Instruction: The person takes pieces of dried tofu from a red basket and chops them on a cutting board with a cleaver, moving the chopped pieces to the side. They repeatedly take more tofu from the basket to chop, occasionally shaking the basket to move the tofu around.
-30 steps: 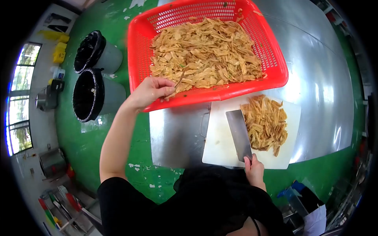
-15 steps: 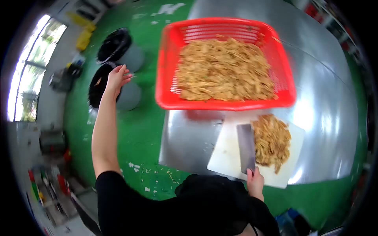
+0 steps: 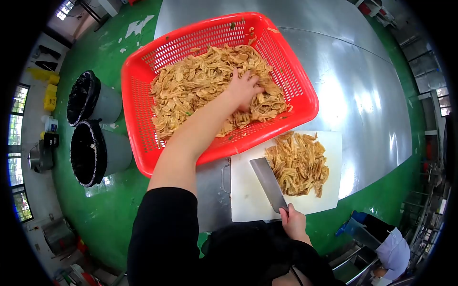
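Observation:
My left hand (image 3: 245, 89) reaches into the red perforated basket (image 3: 138, 157), its fingers spread on the tan, wrinkled strips of food (image 3: 191, 76) near the basket's right half. The palm side is hidden. Wrapped round the handle of a wide-bladed cleaver (image 3: 268, 183) is my right hand (image 3: 293, 222). The blade rests on the left part of a white cutting board (image 3: 248, 200), beside a smaller heap of the same strips (image 3: 299, 164).
Basket and board stand on a metal table (image 3: 348, 81). Two grey bins with black liners, one nearer (image 3: 117, 151) and one farther (image 3: 109, 102), stand on the green floor at left. Another person (image 3: 393, 252) is at the lower right.
My left hand has moved from above the bins into the basket. The view has turned, and the basket appears tilted and farther left. My right hand still holds the cleaver.

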### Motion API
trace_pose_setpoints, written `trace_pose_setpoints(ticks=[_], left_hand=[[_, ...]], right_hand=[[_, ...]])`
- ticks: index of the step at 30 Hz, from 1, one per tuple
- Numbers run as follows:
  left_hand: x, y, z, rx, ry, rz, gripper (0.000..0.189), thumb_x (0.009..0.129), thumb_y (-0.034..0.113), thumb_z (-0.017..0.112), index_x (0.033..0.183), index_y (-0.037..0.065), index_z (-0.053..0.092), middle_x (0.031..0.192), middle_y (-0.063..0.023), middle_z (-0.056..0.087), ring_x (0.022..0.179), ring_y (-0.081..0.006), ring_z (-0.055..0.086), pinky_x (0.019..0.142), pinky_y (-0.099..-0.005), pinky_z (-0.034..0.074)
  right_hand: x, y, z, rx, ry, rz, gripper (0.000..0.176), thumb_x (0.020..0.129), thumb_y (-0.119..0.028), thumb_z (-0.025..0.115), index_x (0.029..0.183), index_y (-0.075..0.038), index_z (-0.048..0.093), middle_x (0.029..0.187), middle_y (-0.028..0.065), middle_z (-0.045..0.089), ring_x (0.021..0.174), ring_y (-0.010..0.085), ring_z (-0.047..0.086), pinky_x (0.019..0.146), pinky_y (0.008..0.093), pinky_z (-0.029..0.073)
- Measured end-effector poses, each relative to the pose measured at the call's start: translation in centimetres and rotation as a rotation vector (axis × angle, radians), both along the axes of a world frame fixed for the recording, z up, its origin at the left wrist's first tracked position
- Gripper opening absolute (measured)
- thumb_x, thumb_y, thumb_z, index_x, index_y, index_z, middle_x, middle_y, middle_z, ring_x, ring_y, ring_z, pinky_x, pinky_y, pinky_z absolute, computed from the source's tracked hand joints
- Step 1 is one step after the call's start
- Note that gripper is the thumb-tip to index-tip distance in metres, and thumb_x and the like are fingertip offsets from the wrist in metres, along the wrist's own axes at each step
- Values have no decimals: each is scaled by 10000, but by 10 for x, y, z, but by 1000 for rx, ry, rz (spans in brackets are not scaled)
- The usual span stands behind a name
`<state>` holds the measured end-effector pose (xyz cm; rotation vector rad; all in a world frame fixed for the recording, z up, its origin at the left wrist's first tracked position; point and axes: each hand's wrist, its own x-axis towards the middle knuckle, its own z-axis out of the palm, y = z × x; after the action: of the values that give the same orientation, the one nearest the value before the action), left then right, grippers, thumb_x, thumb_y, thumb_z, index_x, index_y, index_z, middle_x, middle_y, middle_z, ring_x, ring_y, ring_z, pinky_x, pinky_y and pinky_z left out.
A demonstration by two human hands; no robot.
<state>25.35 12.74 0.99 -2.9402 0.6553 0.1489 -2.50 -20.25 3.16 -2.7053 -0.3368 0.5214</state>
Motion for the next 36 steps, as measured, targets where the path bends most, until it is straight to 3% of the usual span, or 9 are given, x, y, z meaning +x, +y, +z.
trace_pose_setpoints(ticks=[4, 8, 13, 18, 23, 27, 30, 34, 36], left_hand=[[12, 58, 4, -41, 252, 194, 439, 694, 6, 651, 1102, 157, 589, 1152, -52, 561, 1079, -271, 535, 968, -412, 428], [-68, 145, 31, -242, -74, 106, 387, 676, 47, 679, 1052, 89, 601, 1086, -77, 584, 1051, -288, 533, 888, -357, 466], [-106, 148, 86, -329, 703, 529, 583, 662, 278, 732, 1195, 105, 570, 1124, -134, 557, 1108, -307, 512, 930, -391, 435], [-36, 147, 14, -186, -186, 473, 633, 638, 361, 771, 1176, 95, 570, 1131, -139, 567, 1157, -318, 479, 940, -411, 420], [-2, 62, 21, -78, 182, 112, 455, 698, 316, 729, 1095, 115, 631, 998, -103, 582, 1100, -291, 524, 886, -404, 457], [6, 71, 6, -173, 224, 241, 213, 820, 82, 591, 1002, 144, 682, 987, -79, 648, 896, -230, 630, 785, -361, 523], [31, 130, 38, -572, 133, 490, 268, 832, 156, 626, 1094, 103, 649, 1026, -122, 665, 857, -268, 656, 792, -374, 522], [34, 171, 42, -164, 69, 455, 708, 739, 452, 706, 1327, 136, 470, 1310, -186, 486, 1174, -303, 499, 935, -420, 432], [30, 157, 25, -160, 47, 707, 867, 710, 582, 659, 1399, 156, 348, 1408, -197, 349, 1271, -349, 375, 977, -538, 360]], right_hand=[[2, -2, -1, 23, 39, -42, 251, 881, -265, 586, 799, -41, 507, 614, 182, 599, 568, 387, 593, 519, 468, 467], [5, -8, -7, 56, 122, -98, 267, 868, -278, 609, 829, -27, 524, 641, 197, 607, 612, 403, 597, 540, 473, 464], [7, -10, -9, 66, 136, -90, 254, 884, -264, 583, 804, -37, 503, 619, 189, 601, 580, 402, 588, 536, 472, 462], [7, -11, -13, 75, 148, -107, 261, 882, -279, 585, 806, -42, 506, 614, 188, 598, 576, 401, 588, 526, 474, 460], [6, -10, -13, 70, 138, -125, 260, 883, -278, 585, 805, -45, 502, 609, 185, 595, 570, 400, 586, 516, 480, 455], [7, -10, -15, 109, 114, -124, 255, 882, -272, 588, 804, -45, 500, 608, 185, 594, 567, 402, 583, 514, 482, 452], [8, -12, -16, 116, 133, -119, 244, 881, -262, 592, 815, -43, 506, 611, 189, 594, 574, 405, 584, 516, 482, 450], [9, -12, -18, 147, 125, -122, 238, 881, -252, 594, 831, -33, 517, 624, 202, 596, 588, 409, 587, 522, 478, 450], [9, -13, -18, 137, 138, -129, 239, 880, -250, 596, 831, -28, 522, 630, 206, 596, 594, 411, 588, 524, 476, 451]])
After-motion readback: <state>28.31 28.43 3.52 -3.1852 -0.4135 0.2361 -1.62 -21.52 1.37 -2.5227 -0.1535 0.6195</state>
